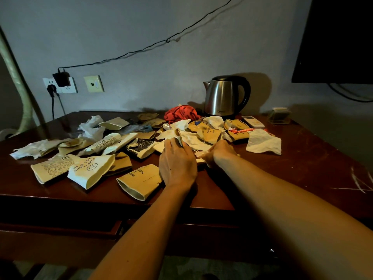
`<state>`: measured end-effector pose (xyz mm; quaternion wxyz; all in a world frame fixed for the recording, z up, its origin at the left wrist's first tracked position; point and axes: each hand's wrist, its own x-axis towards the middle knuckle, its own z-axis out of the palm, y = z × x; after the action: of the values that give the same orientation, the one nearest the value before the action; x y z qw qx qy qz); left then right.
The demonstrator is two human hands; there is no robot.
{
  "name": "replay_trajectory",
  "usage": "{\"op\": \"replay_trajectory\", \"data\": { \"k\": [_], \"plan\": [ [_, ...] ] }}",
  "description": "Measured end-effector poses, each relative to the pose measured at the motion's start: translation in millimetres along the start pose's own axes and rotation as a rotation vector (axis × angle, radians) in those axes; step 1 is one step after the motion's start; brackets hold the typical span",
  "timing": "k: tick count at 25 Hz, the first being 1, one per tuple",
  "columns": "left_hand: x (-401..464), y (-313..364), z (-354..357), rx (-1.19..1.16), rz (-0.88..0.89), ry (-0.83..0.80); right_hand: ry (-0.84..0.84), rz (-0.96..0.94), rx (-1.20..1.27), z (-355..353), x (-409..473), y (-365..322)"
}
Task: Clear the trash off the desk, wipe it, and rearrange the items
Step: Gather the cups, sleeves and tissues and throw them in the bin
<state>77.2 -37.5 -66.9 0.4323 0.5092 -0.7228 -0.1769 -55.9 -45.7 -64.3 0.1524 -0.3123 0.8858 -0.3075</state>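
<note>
Gathering trash first makes sense, since the desk (302, 150) can't be wiped while crushed cups (139, 181) and tissues (263, 143) cover its middle and left. Your left hand (177, 164) curls over the pile's near edge and appears to grasp a scrap of paper (178, 136). Your right hand (219, 151) reaches in beside it, fingers bent onto white paper, though I cannot tell whether they clench it. Working both hands toward each other looks meant to bunch the litter. Kettle (224, 96), red cloth (180, 114) and remote (253, 121) sit at the back, safely apart.
</note>
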Motion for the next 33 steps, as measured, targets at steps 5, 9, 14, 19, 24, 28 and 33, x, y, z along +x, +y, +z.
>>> {"op": "replay_trajectory", "data": {
  "k": [5,9,14,19,24,28,33],
  "plan": [
    [-1,-1,1,-0.005,0.012,0.005,-0.006,-0.041,0.032,-1,-1,6],
    [0,-3,3,-0.019,0.025,0.011,0.027,-0.076,-0.051,-8,-6,9],
    [-1,-2,2,-0.029,0.031,0.002,0.000,-0.055,-0.102,-16,-10,7],
    [-2,-1,0,-0.036,0.019,0.002,-0.012,-0.157,0.013,-11,-16,13],
    [-3,0,-1,-0.024,0.033,0.006,-0.055,-0.174,0.226,-32,-31,19],
    [-5,0,-1,-0.055,0.057,0.006,-0.146,-0.161,0.377,-59,-41,35],
    [-9,5,-6,-0.008,0.122,0.005,-0.143,-0.122,0.462,-97,-50,60]
  ]
}}
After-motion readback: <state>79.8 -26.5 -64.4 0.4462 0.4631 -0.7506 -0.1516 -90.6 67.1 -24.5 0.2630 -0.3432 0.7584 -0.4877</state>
